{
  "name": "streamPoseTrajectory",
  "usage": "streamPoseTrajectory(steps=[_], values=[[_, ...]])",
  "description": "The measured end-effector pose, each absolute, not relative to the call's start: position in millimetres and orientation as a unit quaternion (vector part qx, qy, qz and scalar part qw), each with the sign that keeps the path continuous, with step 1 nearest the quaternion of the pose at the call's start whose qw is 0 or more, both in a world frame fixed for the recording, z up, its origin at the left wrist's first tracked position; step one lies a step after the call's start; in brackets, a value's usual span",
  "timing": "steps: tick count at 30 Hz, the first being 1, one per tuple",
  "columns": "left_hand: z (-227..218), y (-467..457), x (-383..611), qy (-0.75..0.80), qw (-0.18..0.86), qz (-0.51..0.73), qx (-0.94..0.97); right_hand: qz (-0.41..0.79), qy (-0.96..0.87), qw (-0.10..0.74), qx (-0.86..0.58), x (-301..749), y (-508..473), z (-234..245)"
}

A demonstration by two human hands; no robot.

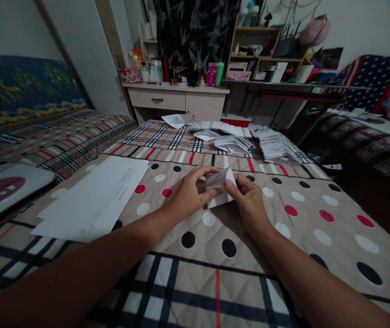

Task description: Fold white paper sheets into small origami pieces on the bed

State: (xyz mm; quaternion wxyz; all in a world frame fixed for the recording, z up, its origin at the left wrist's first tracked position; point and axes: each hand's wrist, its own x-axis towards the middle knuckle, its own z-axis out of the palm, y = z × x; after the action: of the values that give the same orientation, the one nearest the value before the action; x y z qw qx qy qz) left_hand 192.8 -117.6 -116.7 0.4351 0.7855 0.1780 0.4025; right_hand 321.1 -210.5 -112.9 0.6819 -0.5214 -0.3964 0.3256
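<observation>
A small folded piece of white paper (219, 186) is held up just above the dotted bedspread, between both hands. My left hand (193, 187) grips its left side, with the thumb across the front and the fingers behind. On the right edge, my right hand (249, 200) pinches the paper between thumb and fingers; some of those fingers are hidden behind it. To the left lie white paper sheets (95, 198) with faint print. Beyond the hands, folded white papers (234, 143) lie in a fanned pile, and a long row of them (275, 143) stretches to the right.
The quilted bedspread (304, 237) covers the surface under my arms. A white board-like item (8, 189) sits at the left edge. A dresser (157, 98) with bottles stands behind the bed, next to a desk with a shelf (256, 57). Another bed is at far right.
</observation>
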Motion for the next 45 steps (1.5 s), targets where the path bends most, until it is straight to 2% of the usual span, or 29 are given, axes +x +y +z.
streamPoseTrajectory(steps=[4,7,14,19,27,41,45], values=[[-117,-117,195,0.174,0.479,0.409,0.757,0.313,-0.400,0.687,-0.519,321,-211,-114],[-114,-119,195,0.172,0.470,0.420,0.757,0.299,-0.413,0.676,-0.532,321,-211,-116],[-107,-125,189,0.174,0.239,0.507,0.809,0.296,-0.421,0.667,-0.538,319,-211,-115],[-106,-125,189,0.151,0.166,0.509,0.831,0.266,-0.419,0.670,-0.552,318,-213,-113],[-106,-125,190,0.178,0.221,0.530,0.799,0.245,-0.413,0.650,-0.589,318,-212,-113],[-108,-127,189,0.098,0.159,0.518,0.835,0.242,-0.429,0.640,-0.589,317,-214,-113],[-109,-126,189,0.080,0.151,0.501,0.849,0.273,-0.415,0.656,-0.568,317,-215,-114]])
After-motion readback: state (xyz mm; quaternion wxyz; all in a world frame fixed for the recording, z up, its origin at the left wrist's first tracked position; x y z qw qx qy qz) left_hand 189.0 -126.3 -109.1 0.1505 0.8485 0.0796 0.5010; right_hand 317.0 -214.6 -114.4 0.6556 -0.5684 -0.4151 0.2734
